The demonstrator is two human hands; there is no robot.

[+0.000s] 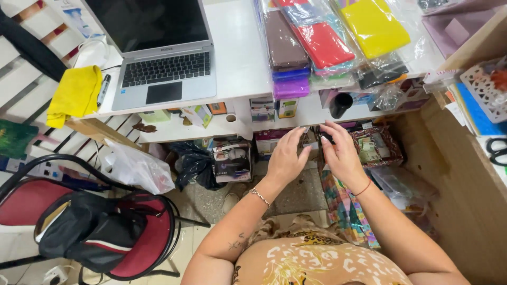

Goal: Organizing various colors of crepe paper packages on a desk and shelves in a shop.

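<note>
Hands meet under the white desk's lower shelf (174, 132): the left hand (285, 158) and the right hand (343, 155) both reach forward, backs up, fingers loosely spread and curved around a small dark object (326, 138) between their tips. It sits at the shelf's near edge, mostly hidden, so what it is cannot be told; it looks light and rigid, best pinched at its sides. Both forearms stretch out from the body, wrists level, bracelets showing. A patterned basket (390, 145) sits just right.

White desk (237, 58), red chair (158, 232), speckled floor (206, 200)
</note>
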